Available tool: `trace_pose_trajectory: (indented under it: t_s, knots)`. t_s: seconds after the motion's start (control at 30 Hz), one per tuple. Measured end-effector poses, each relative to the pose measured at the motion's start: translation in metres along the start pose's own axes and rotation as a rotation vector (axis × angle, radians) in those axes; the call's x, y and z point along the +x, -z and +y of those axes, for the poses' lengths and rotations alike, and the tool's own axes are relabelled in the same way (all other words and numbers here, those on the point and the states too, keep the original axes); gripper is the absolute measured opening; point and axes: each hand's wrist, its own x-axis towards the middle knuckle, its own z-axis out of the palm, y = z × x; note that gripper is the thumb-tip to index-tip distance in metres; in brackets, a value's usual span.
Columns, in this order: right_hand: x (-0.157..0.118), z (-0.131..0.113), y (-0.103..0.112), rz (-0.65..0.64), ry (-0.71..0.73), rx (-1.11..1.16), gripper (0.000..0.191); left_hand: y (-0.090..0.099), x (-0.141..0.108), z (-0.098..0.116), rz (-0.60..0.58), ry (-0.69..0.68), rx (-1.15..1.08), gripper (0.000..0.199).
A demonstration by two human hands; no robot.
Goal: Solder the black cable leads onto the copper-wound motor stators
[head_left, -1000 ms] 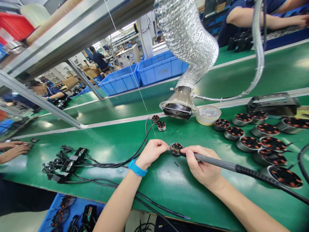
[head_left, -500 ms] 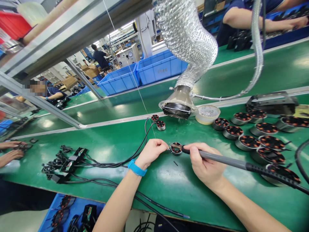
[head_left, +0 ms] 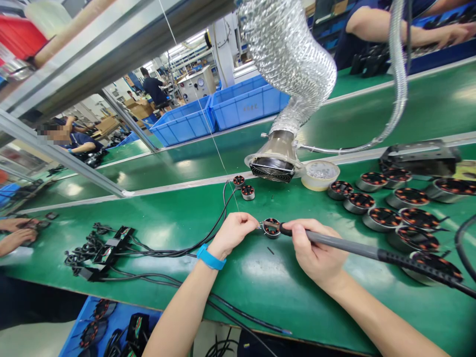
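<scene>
My right hand (head_left: pixel 316 250) is closed around the grey handle of a soldering iron (head_left: pixel 342 244), whose tip reaches over a small round motor stator (head_left: pixel 271 227) in a metal ring on the green bench. My left hand (head_left: pixel 235 230), with a blue band (head_left: pixel 210 257) at the wrist, pinches a thin solder wire (head_left: pixel 219 154) that runs down from above. Its fingertips are just left of the stator, and the exact contact at the iron's tip is too small to make out. A short dark piece of tubing (head_left: pixel 270 251) lies below the stator.
A fume extractor hood (head_left: pixel 273 161) hangs behind my hands, beside a round dish (head_left: pixel 320 175). Several ringed stators (head_left: pixel 383 218) stand to the right. Black cables (head_left: pixel 167 254) and connectors lie left. Blue bins (head_left: pixel 186 124) stand beyond; a co-worker's hands (head_left: pixel 17 233) are at far left.
My left fingertips have shifted very slightly, still beside the stator. The iron stays in place in my right hand. Co-workers' hands at the far left and upper right have moved a little.
</scene>
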Motion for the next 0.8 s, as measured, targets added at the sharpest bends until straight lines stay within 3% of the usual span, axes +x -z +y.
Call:
trace_pose_trajectory:
  t_s: [0.17,0.37,0.5,0.8]
  knots:
    - [0.000,0.000,-0.002,-0.030,-0.052,-0.032,0.013,-0.001,0.000,0.001,0.005,-0.010,-0.008,0.018]
    - [-0.001,0.009,-0.015,-0.220,-0.020,0.041,0.025,0.000,-0.004,0.004,-0.015,-0.034,-0.042,0.022]
    - [-0.005,0.016,-0.025,-0.309,-0.006,0.055,0.036,0.002,-0.006,0.003,-0.060,-0.062,-0.045,0.030]
    - [-0.012,0.014,-0.029,-0.401,-0.011,0.090,0.039,0.007,-0.010,0.004,-0.188,-0.116,-0.033,0.040]
